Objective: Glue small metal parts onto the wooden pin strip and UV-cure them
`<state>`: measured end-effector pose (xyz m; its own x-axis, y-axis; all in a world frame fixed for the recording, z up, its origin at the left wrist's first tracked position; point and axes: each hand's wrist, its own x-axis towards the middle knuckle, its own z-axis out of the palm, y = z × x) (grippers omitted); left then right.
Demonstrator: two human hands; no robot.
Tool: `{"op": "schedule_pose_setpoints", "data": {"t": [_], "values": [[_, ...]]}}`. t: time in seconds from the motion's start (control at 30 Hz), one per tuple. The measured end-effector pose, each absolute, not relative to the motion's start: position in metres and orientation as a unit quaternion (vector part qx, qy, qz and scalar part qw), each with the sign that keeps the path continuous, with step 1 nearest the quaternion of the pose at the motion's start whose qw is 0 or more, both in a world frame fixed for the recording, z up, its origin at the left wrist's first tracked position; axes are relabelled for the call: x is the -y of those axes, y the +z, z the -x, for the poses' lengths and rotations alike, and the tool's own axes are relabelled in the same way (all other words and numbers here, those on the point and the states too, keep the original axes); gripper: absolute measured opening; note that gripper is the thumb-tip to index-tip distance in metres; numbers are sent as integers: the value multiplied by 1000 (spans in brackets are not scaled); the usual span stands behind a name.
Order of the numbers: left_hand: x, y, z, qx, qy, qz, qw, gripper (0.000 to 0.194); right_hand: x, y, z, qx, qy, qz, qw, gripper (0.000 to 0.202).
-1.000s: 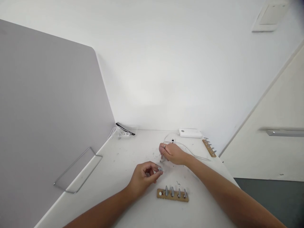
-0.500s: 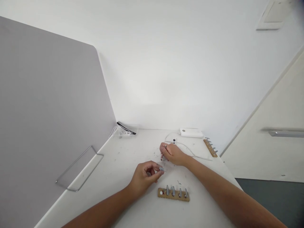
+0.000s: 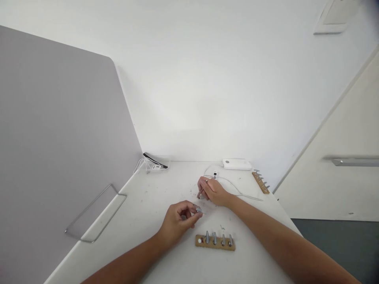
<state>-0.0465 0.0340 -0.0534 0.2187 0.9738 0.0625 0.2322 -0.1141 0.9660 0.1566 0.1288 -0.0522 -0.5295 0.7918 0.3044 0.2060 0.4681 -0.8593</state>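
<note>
Between thumb and fingertips, my left hand [image 3: 180,219] pinches a small grey cone-shaped piece [image 3: 199,210] above the white table. Beyond it and to the right, my right hand [image 3: 212,191] is closed around a thin tool [image 3: 206,181], whose shape is mostly hidden by the fingers. In front of the hands lies a brown strip [image 3: 215,245] with several grey cones [image 3: 214,238] standing on it. A bare white round spot [image 3: 200,240] shows at the strip's left end.
A second brown strip with cones [image 3: 260,182] lies at the table's right edge, near a white box [image 3: 237,164]. A white cable [image 3: 233,184] runs behind my right hand. A clear tray with a black strip [image 3: 155,161] sits back left; a wire frame [image 3: 94,240] overhangs the left edge.
The view has shifted slightly. My right hand has tilted a little, its fingertips now slightly farther left; my left hand still pinches the grey piece.
</note>
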Motion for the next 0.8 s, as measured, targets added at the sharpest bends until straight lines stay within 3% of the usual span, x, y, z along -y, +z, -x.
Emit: {"op": "schedule_pose_setpoints", "data": {"t": [0.27,0.8], "values": [[-33,-52,46,-476,400,-635,458,26,-127,-51,-159,735,451,295,412,47],[-34,-55,47,-479,400,-630,461,29,-122,-40,-157,754,435,316,376,52]]}}
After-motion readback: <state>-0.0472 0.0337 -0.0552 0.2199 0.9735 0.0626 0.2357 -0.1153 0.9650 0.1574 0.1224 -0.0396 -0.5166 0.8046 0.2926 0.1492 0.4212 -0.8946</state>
